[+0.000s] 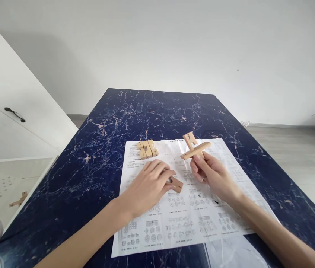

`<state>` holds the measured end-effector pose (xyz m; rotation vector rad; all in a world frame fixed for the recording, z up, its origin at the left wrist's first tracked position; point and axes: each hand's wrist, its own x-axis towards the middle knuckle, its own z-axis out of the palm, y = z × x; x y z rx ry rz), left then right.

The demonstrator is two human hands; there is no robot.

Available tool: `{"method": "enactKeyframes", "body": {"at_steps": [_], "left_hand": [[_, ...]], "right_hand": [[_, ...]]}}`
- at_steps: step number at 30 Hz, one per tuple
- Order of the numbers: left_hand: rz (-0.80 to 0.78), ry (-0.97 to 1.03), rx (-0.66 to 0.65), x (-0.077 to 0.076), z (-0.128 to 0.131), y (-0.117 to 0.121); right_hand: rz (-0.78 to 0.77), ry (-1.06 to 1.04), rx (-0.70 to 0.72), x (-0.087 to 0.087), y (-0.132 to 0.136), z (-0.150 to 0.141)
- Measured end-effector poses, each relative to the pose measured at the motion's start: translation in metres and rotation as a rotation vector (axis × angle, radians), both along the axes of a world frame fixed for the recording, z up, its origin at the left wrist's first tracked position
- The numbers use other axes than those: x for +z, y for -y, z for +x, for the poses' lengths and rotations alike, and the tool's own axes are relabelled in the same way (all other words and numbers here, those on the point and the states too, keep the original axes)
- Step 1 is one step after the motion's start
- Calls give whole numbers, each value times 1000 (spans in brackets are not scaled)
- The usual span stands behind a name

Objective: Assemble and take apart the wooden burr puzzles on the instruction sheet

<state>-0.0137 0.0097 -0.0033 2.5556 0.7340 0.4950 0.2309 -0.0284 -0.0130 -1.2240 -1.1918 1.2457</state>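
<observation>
My left hand (pixel 153 181) rests low over the printed sheet (pixel 146 206), thumb and fingers closed on a flat wooden puzzle piece (pixel 177 184) with a notch in it. In my right hand (pixel 212 171), raised above the paper, are crossed wooden puzzle pieces (pixel 196 149): an upright one marked with a number passes through a slanting bar. Thumb and fingers pinch them at the lower end. Beyond my left hand, several small notched wooden pieces (pixel 147 149) sit grouped together on the sheet's upper left.
The sheet, printed with diagrams, lies on a dark blue marbled table (pixel 157 111). A clear plastic sheet (pixel 232 253) is at the near edge. Left of the table, another crossed wooden piece (pixel 19 200) lies on a lower pale surface, by a white cabinet (pixel 12 93).
</observation>
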Motion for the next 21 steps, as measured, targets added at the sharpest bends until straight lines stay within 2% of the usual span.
{"method": "enactKeyframes", "body": {"at_steps": [2, 5, 7, 9, 12, 15, 18, 21], "left_hand": [[-6, -7, 58, 0, -3, -3], [-55, 10, 70, 1, -6, -5], [-147, 79, 94, 4, -6, -3], [-318, 199, 149, 10, -5, 1], [-650, 390, 196, 20, -1, 8], [-893, 517, 129, 27, 2, 11], [-982, 542, 57, 30, 2, 9], [-990, 498, 58, 31, -1, 5]], "right_hand": [[54, 108, -22, -1, 0, -2], [140, 369, -61, -2, 1, -4], [183, 527, -59, -4, 2, -4], [210, 618, -24, -7, 3, -4], [225, 689, 25, -13, 5, -3], [235, 726, 30, -16, 7, -3], [264, 753, 42, -17, 7, -4], [305, 769, 66, -16, 7, -3]]}}
